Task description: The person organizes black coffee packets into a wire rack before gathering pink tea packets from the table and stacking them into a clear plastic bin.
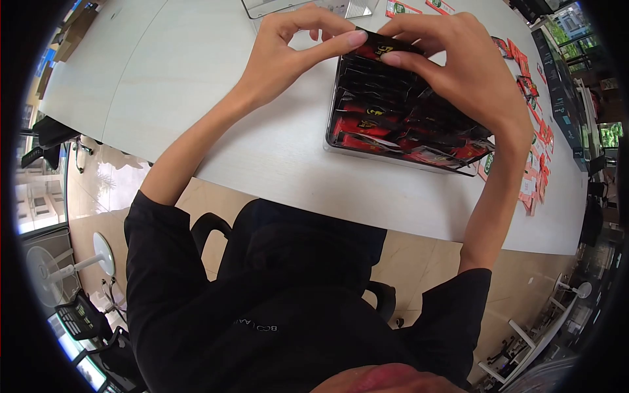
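A small black-and-red sachet (376, 46) with a gold mark is pinched between both hands, above the far end of a clear box. My left hand (288, 49) grips its left end between thumb and fingers. My right hand (462, 69) closes on its right end, thumb in front; some of its fingers are hidden behind. Below, the clear plastic box (367, 150) is packed with rows of similar black-and-red sachets (370, 124). My right forearm passes over the box's right side and covers part of it.
The white table (262, 154) carries several loose red-and-white packets (524, 85) along the right. A clear plastic container (308, 8) lies at the far edge. A long dark box (560, 98) stands at the right edge, and a chair (380, 298) is beneath me.
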`<action>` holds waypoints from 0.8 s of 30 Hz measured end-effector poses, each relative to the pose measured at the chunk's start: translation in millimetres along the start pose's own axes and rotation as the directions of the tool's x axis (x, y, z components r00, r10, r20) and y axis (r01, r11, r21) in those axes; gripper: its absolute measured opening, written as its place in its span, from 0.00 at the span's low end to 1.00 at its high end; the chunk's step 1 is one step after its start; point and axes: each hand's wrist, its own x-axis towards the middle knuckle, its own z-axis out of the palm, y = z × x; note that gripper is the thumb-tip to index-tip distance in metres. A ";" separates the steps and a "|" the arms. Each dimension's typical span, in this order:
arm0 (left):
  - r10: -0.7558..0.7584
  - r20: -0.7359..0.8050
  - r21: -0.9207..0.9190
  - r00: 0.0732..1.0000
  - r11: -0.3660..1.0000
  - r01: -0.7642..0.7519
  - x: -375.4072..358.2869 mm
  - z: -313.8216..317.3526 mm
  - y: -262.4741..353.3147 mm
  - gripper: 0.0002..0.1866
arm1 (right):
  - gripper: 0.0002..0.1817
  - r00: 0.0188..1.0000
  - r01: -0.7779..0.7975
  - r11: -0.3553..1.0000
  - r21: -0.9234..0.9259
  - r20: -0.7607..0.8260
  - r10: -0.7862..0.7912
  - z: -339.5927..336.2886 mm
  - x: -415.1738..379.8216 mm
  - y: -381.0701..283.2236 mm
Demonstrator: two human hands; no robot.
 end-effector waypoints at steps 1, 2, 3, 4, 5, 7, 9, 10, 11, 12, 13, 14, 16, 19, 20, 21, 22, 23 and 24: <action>0.031 -0.005 0.043 1.000 0.999 -0.030 -0.5 0.9 2.0 0.07 | 0.16 1.000 -0.021 1.000 0.001 -0.008 0.021 -0.8 -3.8 -2.1; 0.060 -0.008 0.085 0.998 0.995 -0.059 -1.2 2.0 3.9 0.07 | 0.16 1.000 -0.020 1.000 0.000 -0.007 0.020 -2.2 -4.7 -5.0; 0.059 -0.010 0.085 0.998 0.995 -0.058 -2.1 3.4 6.0 0.07 | 0.16 0.998 -0.061 0.997 -0.050 0.023 0.062 -4.8 -4.4 -9.0; 0.070 0.012 0.121 0.998 0.990 -0.070 -2.7 5.0 8.4 0.07 | 0.16 0.993 -0.100 0.990 -0.100 0.052 0.106 -6.7 -4.5 -12.9; 0.080 0.035 0.157 0.996 0.984 -0.085 -2.9 5.1 10.0 0.08 | 0.16 0.993 -0.101 0.990 -0.098 0.052 0.107 -7.8 -5.7 -16.9; 0.095 0.050 0.179 0.994 0.979 -0.102 -2.4 3.5 12.1 0.08 | 0.20 0.996 -0.049 0.979 -0.199 0.065 0.063 -8.7 -8.2 -22.7; 0.112 0.069 0.197 0.991 0.973 -0.124 -2.3 4.2 11.6 0.08 | 0.23 0.996 -0.040 0.976 -0.213 0.067 0.055 -3.8 -9.7 -23.6; 0.112 0.067 0.211 0.991 0.970 -0.124 -2.6 4.4 10.6 0.08 | 0.25 0.997 -0.026 0.973 -0.228 0.069 0.043 -0.4 -11.4 -22.9; 0.112 0.064 0.227 0.992 0.966 -0.124 -2.5 4.6 10.2 0.09 | 0.29 1.000 0.013 0.963 -0.270 0.018 -0.008 4.9 -14.6 -19.2; 0.113 0.065 0.227 0.992 0.966 -0.125 -2.3 4.9 10.7 0.09 | 0.29 1.000 0.012 0.963 -0.270 0.016 -0.008 4.9 -15.0 -21.0; 0.140 0.057 0.262 0.988 0.953 -0.150 -2.6 5.7 11.9 0.09 | 0.29 0.999 0.036 0.956 -0.293 0.026 -0.030 5.3 -15.6 -24.7; 0.168 0.050 0.297 0.984 0.939 -0.175 -3.0 6.0 13.3 0.09 | 0.30 0.998 0.061 0.947 -0.315 0.037 -0.052 5.9 -15.4 -27.5; 0.220 0.067 0.361 0.973 0.904 -0.229 -3.6 5.8 17.9 0.08 | 0.31 0.998 0.046 0.953 -0.298 0.063 -0.028 8.2 -14.3 -29.7; 0.295 0.083 0.441 0.952 0.846 -0.301 -3.9 6.6 20.6 0.07 | 0.32 0.994 0.008 0.963 -0.271 0.105 0.021 8.5 -12.0 -34.3; 0.314 0.077 0.459 0.946 0.831 -0.314 -4.3 7.0 20.4 0.06 | 0.32 0.991 -0.014 0.967 -0.255 0.125 0.047 7.4 -11.6 -35.5; 0.301 0.089 0.475 0.950 0.825 -0.306 -5.5 7.2 21.0 0.07 | 0.32 0.993 -0.012 0.965 -0.260 0.113 0.042 6.0 -11.7 -36.1; 0.312 0.093 0.482 0.946 0.817 -0.316 -6.7 8.3 22.9 0.07 | 0.32 0.988 -0.032 0.965 -0.261 0.138 0.071 4.7 -11.5 -36.6; 0.322 0.088 0.498 0.943 0.805 -0.322 -7.6 9.9 25.3 0.07 | 0.31 0.982 -0.052 0.964 -0.262 0.163 0.097 3.7 -11.2 -37.1; 0.333 0.083 0.515 0.939 0.792 -0.326 -8.6 9.7 26.7 0.07 | 0.31 0.985 -0.045 0.963 -0.268 0.149 0.087 4.0 -12.5 -35.5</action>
